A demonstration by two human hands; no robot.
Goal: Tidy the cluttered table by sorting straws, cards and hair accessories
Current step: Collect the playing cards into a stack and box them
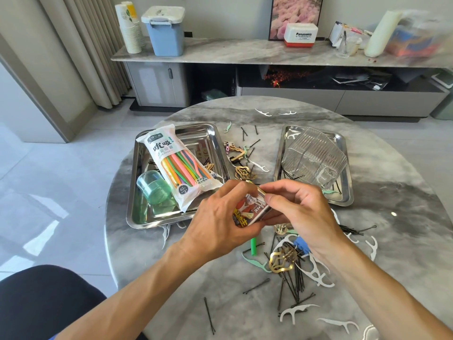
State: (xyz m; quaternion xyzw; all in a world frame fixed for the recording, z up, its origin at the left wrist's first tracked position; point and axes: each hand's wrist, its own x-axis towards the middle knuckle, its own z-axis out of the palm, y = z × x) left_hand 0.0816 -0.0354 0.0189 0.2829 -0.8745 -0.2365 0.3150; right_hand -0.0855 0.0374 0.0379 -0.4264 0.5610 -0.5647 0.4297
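Observation:
My left hand (218,222) and my right hand (299,207) both grip a small printed card box (250,209) above the middle of the round marble table (171,278). A bag of coloured straws (179,165) lies across the left steel tray (137,217), beside a green plastic cup (153,187). Gold hair clips (282,262) and black hairpins (294,283) lie scattered below my right hand. A short green straw piece (253,246) lies under my hands. More clips and pins (241,165) sit between the two trays.
The right steel tray (343,200) holds a clear ribbed plastic box (313,158). White and green floss picks (296,311) are strewn over the table's near right. Behind the table stands a marble-topped sideboard (245,52) with a blue bin, paper cups and a Panasonic box.

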